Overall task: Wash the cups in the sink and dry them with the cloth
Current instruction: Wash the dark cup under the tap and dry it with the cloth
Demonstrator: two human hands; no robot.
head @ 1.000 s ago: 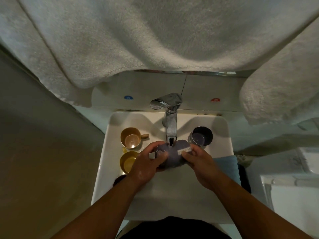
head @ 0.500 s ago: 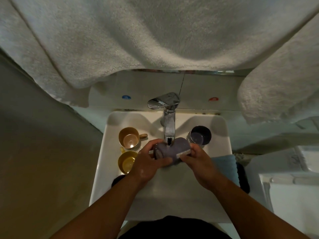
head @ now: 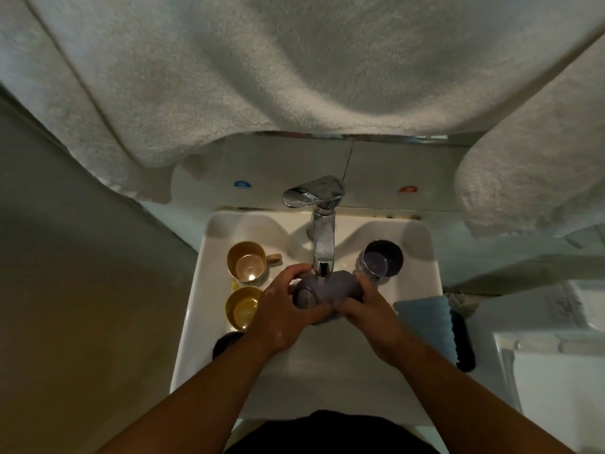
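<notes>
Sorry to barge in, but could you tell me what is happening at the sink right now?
A person is washing cups. Both hands, the left hand and the right hand, hold a grey cup on its side under the faucet spout. Two yellow cups stand on the sink's left side and a dark cup on its right. A blue cloth lies on the right rim, not in use yet.

cups: 4 [head: 327, 290] | hands: 2 [head: 284, 314] | taps: 1 [head: 322, 224] | towels: 2 [head: 262, 77]
</notes>
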